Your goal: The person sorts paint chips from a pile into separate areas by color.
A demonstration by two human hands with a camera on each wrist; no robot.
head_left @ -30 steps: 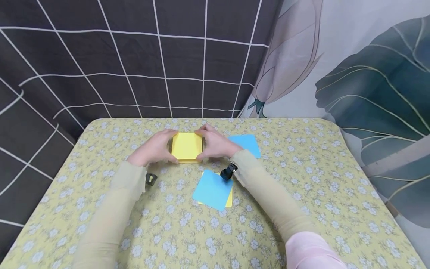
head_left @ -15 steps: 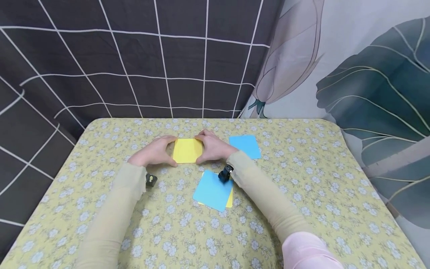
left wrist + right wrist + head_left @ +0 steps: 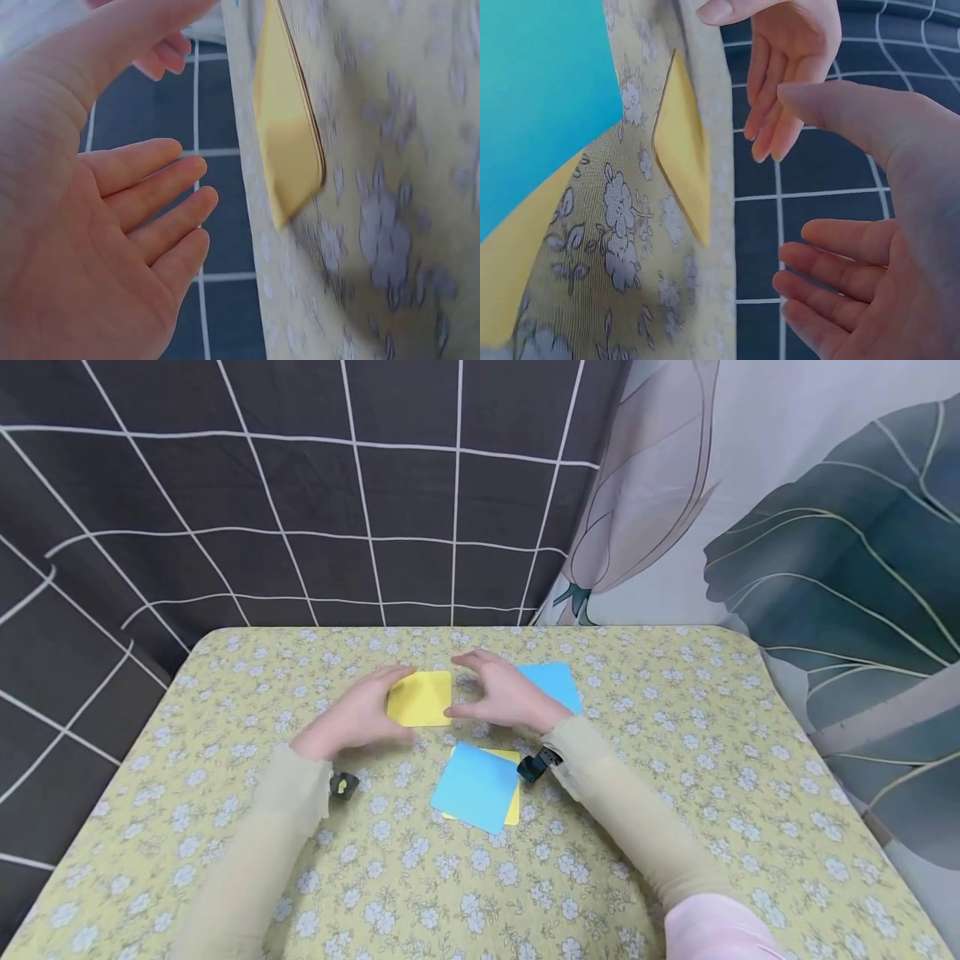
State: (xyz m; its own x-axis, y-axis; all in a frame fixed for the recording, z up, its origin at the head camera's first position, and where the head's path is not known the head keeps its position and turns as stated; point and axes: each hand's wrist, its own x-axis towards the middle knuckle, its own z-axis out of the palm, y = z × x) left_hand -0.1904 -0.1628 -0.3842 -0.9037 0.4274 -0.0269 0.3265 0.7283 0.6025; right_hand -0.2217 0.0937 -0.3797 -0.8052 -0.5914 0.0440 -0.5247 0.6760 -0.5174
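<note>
A yellow square stack of thin sheets (image 3: 426, 697) lies flat on the flowered cloth; layered edges show on the stack (image 3: 292, 127) in the left wrist view. My left hand (image 3: 366, 708) is at its left side, overlapping it in the head view, fingers spread and relaxed. On the other side my right hand (image 3: 504, 692) is raised with fingers apart, its thumb tip near the stack's right edge. Both wrist views show gaps between the hands and the stack (image 3: 681, 146). Nothing is held in either palm.
Nearer me, a blue square (image 3: 474, 787) lies turned across a yellow square (image 3: 513, 812). Another blue square (image 3: 564, 681) sits to the right, partly behind my right hand. A dark gridded curtain (image 3: 300, 485) hangs beyond the table's far edge.
The yellow stack was brought nearer and lowered between both hands. Since then the hands have let go and risen off it, the right one shifting to the right.
</note>
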